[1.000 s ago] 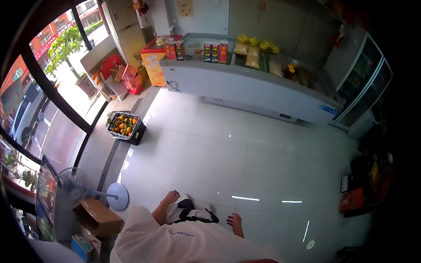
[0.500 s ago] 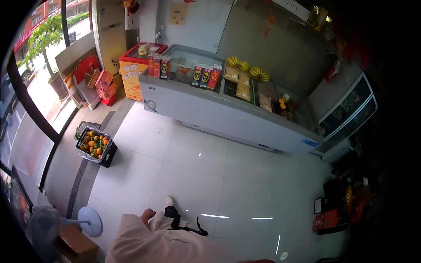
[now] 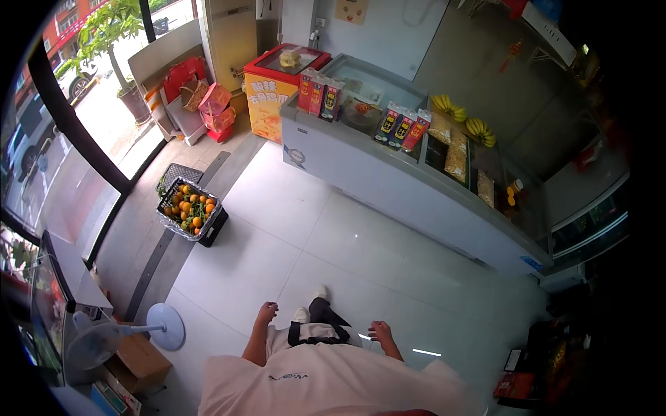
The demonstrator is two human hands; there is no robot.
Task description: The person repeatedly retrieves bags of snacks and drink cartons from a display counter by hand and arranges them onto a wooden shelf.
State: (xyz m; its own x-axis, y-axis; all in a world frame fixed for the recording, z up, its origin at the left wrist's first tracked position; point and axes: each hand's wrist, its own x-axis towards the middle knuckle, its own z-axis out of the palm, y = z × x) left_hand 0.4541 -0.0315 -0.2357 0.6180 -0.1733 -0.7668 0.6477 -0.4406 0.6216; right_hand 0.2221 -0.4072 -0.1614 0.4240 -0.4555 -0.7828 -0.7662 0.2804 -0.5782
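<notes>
My left hand [image 3: 267, 312] hangs beside my left hip, above the tiled floor, with loosely bent fingers and nothing visible in it. On the other side my right hand [image 3: 379, 331] is held away from the body, fingers slightly apart and holding nothing that I can see. Neither hand touches anything. Ahead and to the left, a black crate of oranges [image 3: 189, 208] with green leaves stands on the floor. Across the floor runs a long white chest freezer [image 3: 388, 187], with juice cartons [image 3: 402, 128] and bananas [image 3: 480, 130] on top.
At the lower left are a standing fan [image 3: 166, 326] and a cardboard box [image 3: 142, 360]. An orange-and-red cooler [image 3: 267, 104] stands by the freezer's left end. Red gift boxes [image 3: 216, 107] lean near the doorway. Dark shelving with red packages [image 3: 517, 385] is at the lower right.
My view has swung left, so the crate and freezer sit further right in it. My right hand has come into view, and my left hand shows more fully. Both feet are visible now.
</notes>
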